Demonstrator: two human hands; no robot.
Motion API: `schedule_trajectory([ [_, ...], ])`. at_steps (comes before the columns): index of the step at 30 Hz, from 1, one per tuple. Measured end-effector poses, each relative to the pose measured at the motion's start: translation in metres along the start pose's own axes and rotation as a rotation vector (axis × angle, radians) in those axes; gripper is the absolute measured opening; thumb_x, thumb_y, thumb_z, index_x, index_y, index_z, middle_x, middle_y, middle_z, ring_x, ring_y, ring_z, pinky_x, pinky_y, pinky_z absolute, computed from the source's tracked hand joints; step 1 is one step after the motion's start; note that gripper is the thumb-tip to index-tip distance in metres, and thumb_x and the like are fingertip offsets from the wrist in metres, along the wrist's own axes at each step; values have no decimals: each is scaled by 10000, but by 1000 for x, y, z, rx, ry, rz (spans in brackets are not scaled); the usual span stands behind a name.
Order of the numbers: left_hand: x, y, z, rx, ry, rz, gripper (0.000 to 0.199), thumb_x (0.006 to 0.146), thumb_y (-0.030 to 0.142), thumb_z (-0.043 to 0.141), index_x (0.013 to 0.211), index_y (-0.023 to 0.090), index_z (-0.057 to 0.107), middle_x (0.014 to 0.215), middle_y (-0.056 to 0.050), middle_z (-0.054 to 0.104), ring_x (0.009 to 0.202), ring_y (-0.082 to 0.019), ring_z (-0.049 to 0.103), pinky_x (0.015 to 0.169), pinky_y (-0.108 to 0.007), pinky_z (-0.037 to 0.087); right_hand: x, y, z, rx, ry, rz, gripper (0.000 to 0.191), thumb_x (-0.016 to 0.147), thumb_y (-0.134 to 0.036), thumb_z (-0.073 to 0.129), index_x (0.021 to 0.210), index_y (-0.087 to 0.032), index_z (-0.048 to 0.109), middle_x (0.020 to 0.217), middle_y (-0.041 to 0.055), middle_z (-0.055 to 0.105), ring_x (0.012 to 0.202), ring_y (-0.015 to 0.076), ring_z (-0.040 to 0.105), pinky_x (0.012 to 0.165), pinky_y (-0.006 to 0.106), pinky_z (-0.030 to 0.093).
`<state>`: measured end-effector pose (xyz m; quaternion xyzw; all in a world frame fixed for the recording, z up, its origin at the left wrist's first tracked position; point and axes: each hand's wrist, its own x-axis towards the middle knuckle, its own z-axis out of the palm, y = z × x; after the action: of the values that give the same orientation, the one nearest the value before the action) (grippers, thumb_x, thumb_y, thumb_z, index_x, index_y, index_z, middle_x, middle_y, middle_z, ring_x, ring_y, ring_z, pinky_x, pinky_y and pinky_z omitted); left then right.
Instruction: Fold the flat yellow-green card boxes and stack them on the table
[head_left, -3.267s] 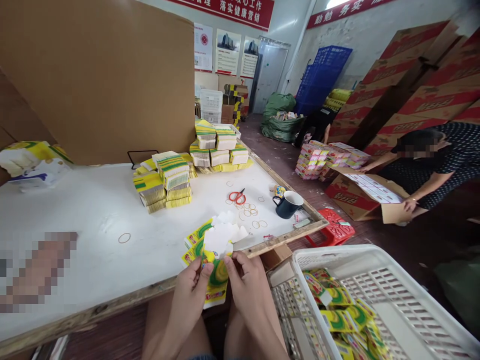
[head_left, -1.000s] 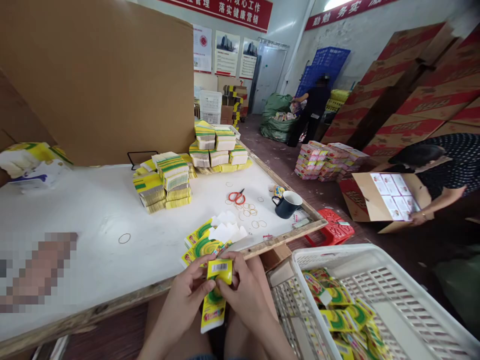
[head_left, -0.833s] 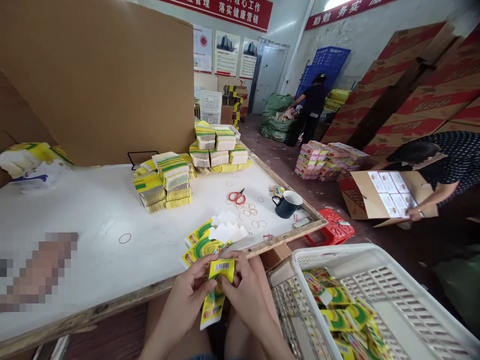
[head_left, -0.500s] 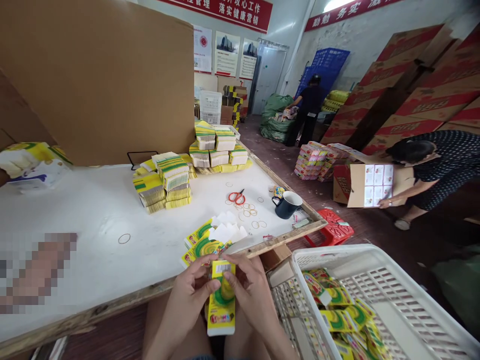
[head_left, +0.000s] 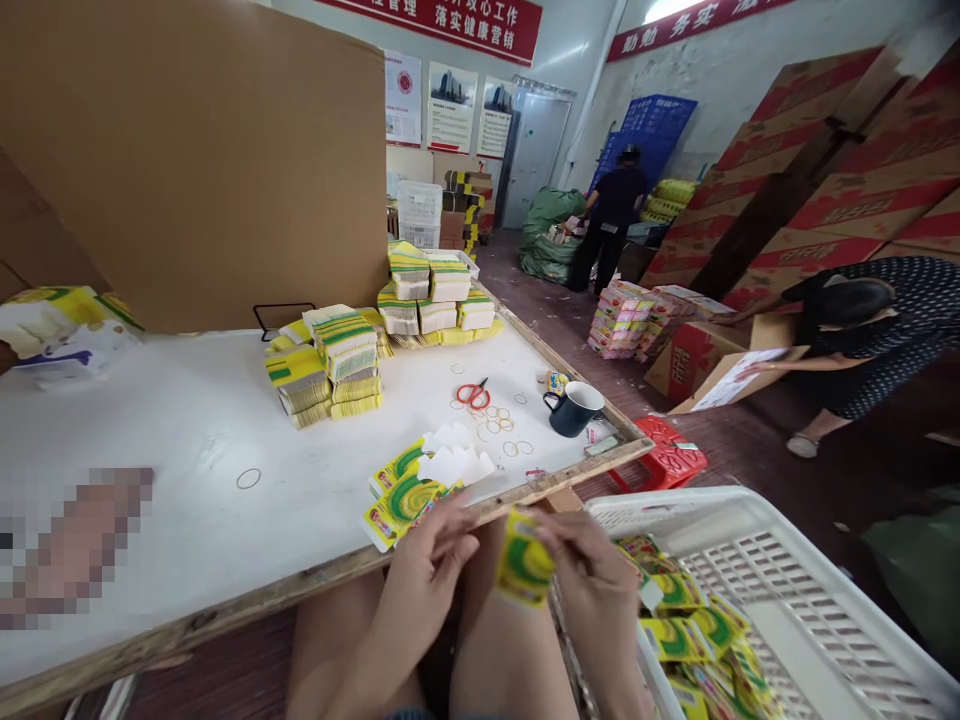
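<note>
My right hand (head_left: 592, 565) grips a small yellow and green carton (head_left: 525, 562), blurred by motion, over my right knee. The carton hangs between the table edge and a white plastic basket (head_left: 780, 520). At the table's front edge is my left hand (head_left: 435, 560), its thumb apart from the fingers and nothing visible in it. Just beyond its fingertips lies a loose pile of yellow cartons (head_left: 405, 500) with white flaps showing. Inside the basket, several similar yellow and green cartons (head_left: 694, 635) are heaped on the left.
Bundled flat cartons (head_left: 337, 350) stand stacked on the table (head_left: 172, 410). Red scissors (head_left: 473, 395), rubber bands (head_left: 495, 420) and a dark mug (head_left: 574, 408) are at the right. A red stool (head_left: 667, 450) stands beyond the edge. A co-worker (head_left: 885, 320) bends over a box (head_left: 739, 370).
My right hand has carried the carton right, toward the basket. My left hand has let go of it and moved slightly toward the pile. The co-worker at right has tilted the box.
</note>
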<state>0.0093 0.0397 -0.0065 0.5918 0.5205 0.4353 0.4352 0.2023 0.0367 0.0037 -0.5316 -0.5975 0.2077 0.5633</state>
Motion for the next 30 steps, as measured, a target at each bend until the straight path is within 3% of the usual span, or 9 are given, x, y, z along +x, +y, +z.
schedule_trajectory([
  [3, 13, -19, -22, 526, 195, -31, 563, 877, 403, 520, 1380, 166, 426, 1347, -159, 555, 1258, -297, 488, 1048, -441, 386, 8, 13, -25, -365, 327, -49, 280, 862, -423, 605, 918, -189, 748, 918, 105, 633, 844, 249, 571, 740, 385, 442],
  [5, 19, -31, -33, 670, 265, -108, 572, 839, 371, 555, 1329, 89, 472, 1303, -235, 544, 1236, -393, 457, 1005, -554, 359, 11, 20, -33, -450, 367, -66, 326, 869, -452, 581, 950, -176, 734, 970, 121, 614, 917, 267, 550, 762, 396, 428],
  [8, 22, -39, -38, 757, 296, -188, 506, 811, 331, 571, 1238, 63, 544, 1203, -259, 581, 1162, -439, 483, 921, -583, 371, 9, 24, -26, -353, 254, -51, 292, 890, -416, 551, 927, -174, 710, 955, 113, 625, 896, 249, 563, 734, 371, 435],
  [14, 18, -29, -36, 767, 263, -203, 321, 862, 255, 496, 1154, 156, 589, 1081, -147, 713, 999, -316, 631, 835, -393, 438, -7, 15, 19, -133, 13, 16, 197, 900, -340, 560, 947, -199, 689, 881, 72, 673, 743, 204, 572, 651, 321, 458],
  [18, 17, -27, -43, 712, 287, -204, 349, 906, 316, 417, 1144, 144, 607, 972, -164, 748, 844, -335, 680, 698, -372, 453, -12, 3, 46, -41, -146, 27, 172, 920, -296, 536, 936, -221, 690, 859, 52, 692, 770, 204, 607, 696, 317, 487],
  [22, 14, -28, -46, 590, 314, -154, 345, 909, 374, 414, 1086, 171, 629, 1004, -134, 742, 861, -303, 684, 708, -347, 473, -11, -6, 70, -34, -235, 11, 184, 913, -229, 537, 1016, -234, 689, 1015, 61, 713, 950, 225, 634, 865, 357, 495],
  [26, 3, -21, -38, 409, 293, -58, 342, 906, 402, 417, 1046, 174, 630, 1037, -105, 723, 895, -249, 672, 732, -303, 508, -11, -10, 94, 18, -337, -79, 446, 876, -156, 544, 1315, -231, 529, 1316, 78, 600, 1241, 245, 512, 1043, 416, 412],
  [28, -2, -17, -34, 329, 279, -26, 330, 907, 401, 422, 1035, 180, 630, 1024, -89, 719, 882, -228, 665, 719, -280, 517, -13, -12, 103, 60, -365, -44, 451, 878, -156, 526, 1324, -216, 502, 1301, 94, 602, 1206, 245, 539, 1002, 409, 450],
  [30, -6, -12, -32, 274, 271, -16, 320, 906, 405, 440, 1017, 182, 640, 989, -75, 720, 838, -215, 661, 690, -265, 519, -13, -14, 106, 104, -353, 33, 369, 890, -180, 515, 1259, -200, 522, 1178, 102, 650, 1019, 227, 629, 867, 367, 522],
])
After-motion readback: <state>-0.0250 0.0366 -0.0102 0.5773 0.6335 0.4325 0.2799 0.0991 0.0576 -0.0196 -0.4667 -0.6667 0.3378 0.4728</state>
